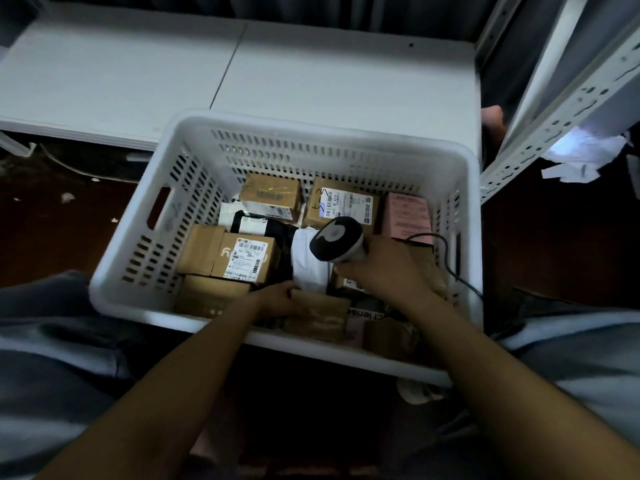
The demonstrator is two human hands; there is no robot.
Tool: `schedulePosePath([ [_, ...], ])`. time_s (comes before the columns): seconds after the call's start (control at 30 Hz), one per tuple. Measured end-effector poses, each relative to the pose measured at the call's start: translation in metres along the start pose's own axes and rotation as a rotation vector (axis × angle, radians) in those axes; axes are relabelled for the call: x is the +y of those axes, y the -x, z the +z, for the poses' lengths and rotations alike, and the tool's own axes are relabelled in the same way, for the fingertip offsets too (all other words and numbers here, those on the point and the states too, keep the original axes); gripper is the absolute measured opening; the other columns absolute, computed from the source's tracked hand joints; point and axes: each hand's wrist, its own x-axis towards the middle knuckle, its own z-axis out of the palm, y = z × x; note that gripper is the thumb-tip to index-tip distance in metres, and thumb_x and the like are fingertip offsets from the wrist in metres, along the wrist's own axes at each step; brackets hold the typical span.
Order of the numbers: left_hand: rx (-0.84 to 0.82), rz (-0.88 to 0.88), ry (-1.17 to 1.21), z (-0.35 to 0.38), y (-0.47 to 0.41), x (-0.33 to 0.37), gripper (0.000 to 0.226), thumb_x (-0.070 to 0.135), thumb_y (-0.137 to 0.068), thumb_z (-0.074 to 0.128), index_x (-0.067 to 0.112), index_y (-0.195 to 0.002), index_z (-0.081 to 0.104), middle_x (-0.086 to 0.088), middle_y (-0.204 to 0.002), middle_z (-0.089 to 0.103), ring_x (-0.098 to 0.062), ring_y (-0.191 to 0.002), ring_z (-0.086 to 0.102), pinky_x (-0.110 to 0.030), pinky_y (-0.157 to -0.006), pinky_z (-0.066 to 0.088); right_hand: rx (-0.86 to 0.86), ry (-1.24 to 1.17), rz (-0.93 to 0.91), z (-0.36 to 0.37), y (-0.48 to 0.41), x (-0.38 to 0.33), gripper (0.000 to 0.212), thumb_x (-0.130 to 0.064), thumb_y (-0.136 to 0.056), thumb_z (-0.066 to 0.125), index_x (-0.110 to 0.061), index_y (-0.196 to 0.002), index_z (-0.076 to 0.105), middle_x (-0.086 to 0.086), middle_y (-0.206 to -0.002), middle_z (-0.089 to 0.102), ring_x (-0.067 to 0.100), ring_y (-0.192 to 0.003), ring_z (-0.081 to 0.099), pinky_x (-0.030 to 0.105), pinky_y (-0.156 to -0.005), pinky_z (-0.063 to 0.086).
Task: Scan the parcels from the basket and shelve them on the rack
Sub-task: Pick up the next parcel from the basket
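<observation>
White basket full of parcels, so most scanning and shelving is judged left. Inside it, left hand apparently grips a cardboard parcel; right hand clasps the barcode scanner.

right hand gripping scanner over white basket, left hand grasping brown parcel

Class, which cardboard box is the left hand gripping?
The box by the basket's near rim; only it has the left hand's fingers on its edge.
</observation>
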Motion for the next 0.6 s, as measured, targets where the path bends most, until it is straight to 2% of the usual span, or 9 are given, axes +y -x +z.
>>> schedulePosePath([
  [0.07,0.012,0.059,0.093,0.000,0.009,0.004,0.025,0.018,-0.077,0.081,0.029,-0.090,0.062,0.012,-0.083,0.065,-0.007,-0.079,0.061,-0.019,-0.071,0.046,0.004,0.019,-0.028,0.001,0.008,-0.003,0.017,-0.023,-0.082,0.070,-0.013,-0.091,0.062,-0.004,-0.075,0.059,0.016,-0.076,0.058,0.019,-0.054,0.038],
  [0.13,0.146,0.098,0.088,0.000,0.019,0.009,0.035,0.026,-0.073,0.085,0.038,-0.094,0.059,0.016,-0.089,0.063,-0.008,-0.087,0.061,-0.018,-0.074,0.045,0.015,0.000,-0.036,-0.001,0.014,-0.005,0.024,-0.021,-0.081,0.071,-0.006,-0.099,0.065,0.006,-0.086,0.067,0.022,-0.082,0.064,0.031,-0.066,0.051],
  [0.17,0.209,0.109,0.090,-0.002,0.025,0.013,0.041,0.028,-0.073,0.085,0.036,-0.101,0.056,0.014,-0.095,0.061,-0.008,-0.090,0.060,-0.018,-0.076,0.045,0.021,-0.017,-0.030,-0.003,0.017,-0.006,0.026,-0.020,-0.080,0.071,-0.004,-0.099,0.066,0.011,-0.089,0.070,0.026,-0.084,0.066,0.037,-0.072,0.053],
  [0.27,0.352,0.194,0.086,-0.014,0.051,0.028,0.053,0.032,-0.075,0.082,0.031,-0.118,0.052,0.009,-0.104,0.058,-0.004,-0.090,0.055,-0.009,-0.067,0.041,0.065,-0.093,-0.022,-0.011,0.022,-0.012,0.027,-0.021,-0.080,0.072,0.002,-0.095,0.068,0.020,-0.086,0.071,0.031,-0.081,0.067,0.046,-0.076,0.054],
  [0.43,0.548,0.367,0.154,-0.051,0.096,0.059,0.060,0.034,-0.073,0.083,0.032,-0.125,0.053,0.005,-0.118,0.057,-0.002,-0.098,0.057,-0.002,-0.066,0.043,0.155,-0.375,0.000,-0.027,0.017,-0.029,0.017,-0.022,-0.078,0.074,-0.013,-0.091,0.071,0.013,-0.087,0.073,0.029,-0.083,0.070,0.050,-0.081,0.057],
  [0.5,0.576,0.427,0.192,-0.065,0.113,0.073,0.057,0.037,-0.075,0.080,0.034,-0.126,0.052,0.002,-0.123,0.055,-0.005,-0.100,0.059,-0.005,-0.065,0.047,0.164,-0.549,0.012,-0.037,0.013,-0.038,0.015,-0.020,-0.079,0.075,-0.014,-0.093,0.071,0.013,-0.091,0.073,0.025,-0.082,0.070,0.047,-0.080,0.058],
  [0.6,0.607,0.444,0.323,-0.080,0.140,0.095,0.045,0.038,-0.086,0.069,0.032,-0.125,0.048,-0.001,-0.116,0.061,-0.013,-0.090,0.064,-0.022,-0.064,0.056,0.144,-0.637,-0.044,-0.050,0.009,-0.048,0.007,-0.018,-0.083,0.072,-0.016,-0.090,0.070,0.019,-0.095,0.072,0.027,-0.084,0.069,0.049,-0.081,0.056],
])
